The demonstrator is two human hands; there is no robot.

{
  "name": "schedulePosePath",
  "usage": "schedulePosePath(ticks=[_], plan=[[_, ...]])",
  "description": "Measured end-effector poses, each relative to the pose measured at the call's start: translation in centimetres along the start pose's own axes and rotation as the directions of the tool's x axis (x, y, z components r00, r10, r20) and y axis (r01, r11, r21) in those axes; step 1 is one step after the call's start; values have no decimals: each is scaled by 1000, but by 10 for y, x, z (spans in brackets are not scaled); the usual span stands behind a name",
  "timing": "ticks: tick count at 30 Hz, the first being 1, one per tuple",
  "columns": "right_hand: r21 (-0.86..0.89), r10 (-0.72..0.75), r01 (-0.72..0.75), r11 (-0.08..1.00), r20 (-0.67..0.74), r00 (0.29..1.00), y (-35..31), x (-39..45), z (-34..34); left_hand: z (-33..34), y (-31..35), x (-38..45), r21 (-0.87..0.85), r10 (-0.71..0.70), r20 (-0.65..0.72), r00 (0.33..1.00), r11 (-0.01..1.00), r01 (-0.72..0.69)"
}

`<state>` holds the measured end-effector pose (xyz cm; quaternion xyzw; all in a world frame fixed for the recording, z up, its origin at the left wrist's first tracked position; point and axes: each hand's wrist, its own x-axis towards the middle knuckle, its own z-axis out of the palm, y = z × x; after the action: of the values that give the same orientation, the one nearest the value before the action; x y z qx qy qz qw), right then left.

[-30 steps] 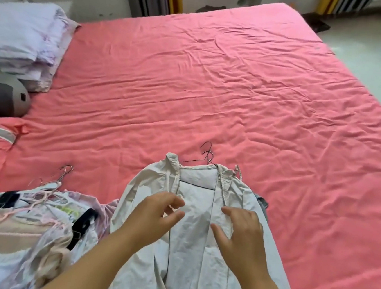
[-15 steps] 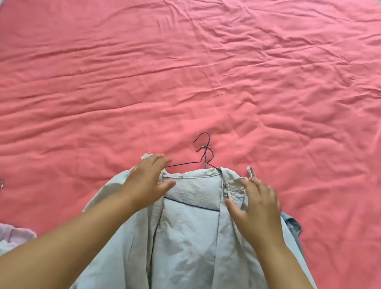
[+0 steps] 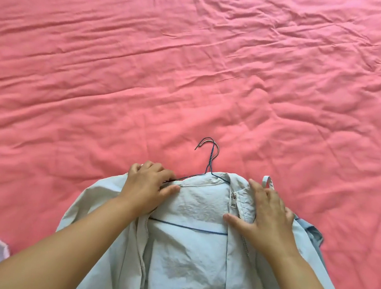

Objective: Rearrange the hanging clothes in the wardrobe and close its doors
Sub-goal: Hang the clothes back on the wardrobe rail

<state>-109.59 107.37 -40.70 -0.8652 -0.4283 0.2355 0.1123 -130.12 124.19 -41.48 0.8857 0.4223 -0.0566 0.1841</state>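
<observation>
A pale grey zip jacket [image 3: 188,245] lies open on the pink bedsheet [image 3: 192,74], threaded on a blue wire hanger [image 3: 209,162]. The left hand [image 3: 147,187] grips its left shoulder and collar edge — the right hand [image 3: 264,215] presses flat beside the zipper [image 3: 234,199].

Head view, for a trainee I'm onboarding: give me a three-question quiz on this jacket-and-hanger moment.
1. True or false: the jacket lies on the pink bedsheet.
2. Which hand lies beside the zipper pull? A) left hand B) right hand
3. Fill in: the blue wire hanger has its hook pointing ____ from the person.

Key: 1 true; 2 B; 3 away.
</observation>
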Motion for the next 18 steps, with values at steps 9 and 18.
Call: schedulePosePath(ticks=[9,18], plan=[[-104,67,-58,993,76,995,-2,11,9,7,11,10,34,5,108,994,999,-9],[-160,118,-91,983,169,979,-6,4,-15,-5,25,-5,62,45,213,976,996,-60]])
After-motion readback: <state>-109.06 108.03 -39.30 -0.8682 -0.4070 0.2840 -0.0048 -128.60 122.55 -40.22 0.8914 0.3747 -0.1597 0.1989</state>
